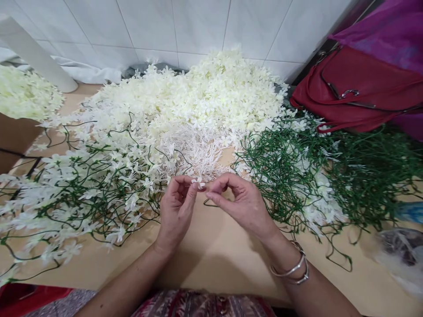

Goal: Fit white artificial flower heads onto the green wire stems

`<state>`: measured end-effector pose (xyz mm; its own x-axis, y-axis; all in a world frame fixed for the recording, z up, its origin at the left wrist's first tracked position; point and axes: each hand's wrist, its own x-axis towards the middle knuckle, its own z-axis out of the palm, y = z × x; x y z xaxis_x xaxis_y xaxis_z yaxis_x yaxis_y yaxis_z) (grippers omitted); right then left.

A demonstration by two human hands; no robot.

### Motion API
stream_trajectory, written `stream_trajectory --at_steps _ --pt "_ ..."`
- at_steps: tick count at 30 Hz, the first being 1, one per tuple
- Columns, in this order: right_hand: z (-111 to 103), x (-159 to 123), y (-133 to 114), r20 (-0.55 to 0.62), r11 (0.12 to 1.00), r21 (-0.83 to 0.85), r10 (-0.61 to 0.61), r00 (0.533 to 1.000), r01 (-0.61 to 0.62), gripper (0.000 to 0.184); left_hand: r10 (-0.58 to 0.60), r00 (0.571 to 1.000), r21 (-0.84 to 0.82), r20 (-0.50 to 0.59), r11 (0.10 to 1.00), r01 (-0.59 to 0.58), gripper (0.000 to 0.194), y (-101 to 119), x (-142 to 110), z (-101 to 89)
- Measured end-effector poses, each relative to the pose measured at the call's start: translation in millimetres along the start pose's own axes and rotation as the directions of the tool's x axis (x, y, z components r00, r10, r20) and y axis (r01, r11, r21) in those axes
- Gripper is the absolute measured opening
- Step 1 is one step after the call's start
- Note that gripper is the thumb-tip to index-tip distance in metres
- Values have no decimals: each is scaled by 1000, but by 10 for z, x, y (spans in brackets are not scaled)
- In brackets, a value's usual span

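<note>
Between the thumb and forefinger of my left hand (178, 207) is a small white artificial flower (198, 183). Just to its right, my right hand (243, 202) pinches a thin green plastic stem (210, 203), most of it hidden by the fingers. The two hands are close together but apart. Beyond them lies a patch of thin white stamens (198, 147), backed by a large heap of loose cream-white blossoms (214, 92). Flowers joined to green stems (109, 185) are piled at the left. Beside my right hand is a tangle of green stems (280, 171).
A red handbag (360, 88) rests at the back right, under purple cloth (386, 35). A clear plastic bag (401, 255) lies at the right edge. At the left are a white tube (39, 53) and a cardboard box (15, 141). White wall tiles (201, 26) stand behind.
</note>
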<state>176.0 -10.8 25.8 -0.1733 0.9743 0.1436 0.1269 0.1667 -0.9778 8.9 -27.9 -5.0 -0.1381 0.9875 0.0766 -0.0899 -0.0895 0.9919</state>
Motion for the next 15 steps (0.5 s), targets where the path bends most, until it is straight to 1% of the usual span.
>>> stream_trajectory --at_steps 1,3,5,6,7,9,11,13,15 --pt "-48 15 4 -38 1000 -13 -9 999 9 6 -3 1000 -12 -1 1000 3 14 11 0 -1" --pt "-174 60 11 -179 996 -83 -46 983 32 6 -16 999 -33 30 999 17 14 26 -2 -3" --pt "-311 111 10 -294 984 -177 -50 954 -3 5 -22 997 -39 75 999 25 14 30 -7 -1" --pt "-370 135 4 -317 974 -226 -65 946 -9 4 -19 996 -33 88 999 22 13 30 -9 2" --pt "-417 157 -4 -313 959 -285 -83 946 -10 3 -15 996 -25 93 1000 18 11 32 -12 7" --pt "-463 197 -25 -217 911 -413 -120 969 20 5 -12 996 -24 91 1000 14 9 43 -15 24" --pt "-446 237 -35 -60 832 -548 -136 989 81 11 -30 995 -57 90 998 35 10 62 -16 45" --pt "-385 282 -26 77 713 -687 -118 990 138 15 -65 994 -98 91 992 74 14 80 -16 61" --pt "-315 333 3 146 555 -816 -75 986 163 18 -104 991 -114 89 987 114 17 86 -16 65"
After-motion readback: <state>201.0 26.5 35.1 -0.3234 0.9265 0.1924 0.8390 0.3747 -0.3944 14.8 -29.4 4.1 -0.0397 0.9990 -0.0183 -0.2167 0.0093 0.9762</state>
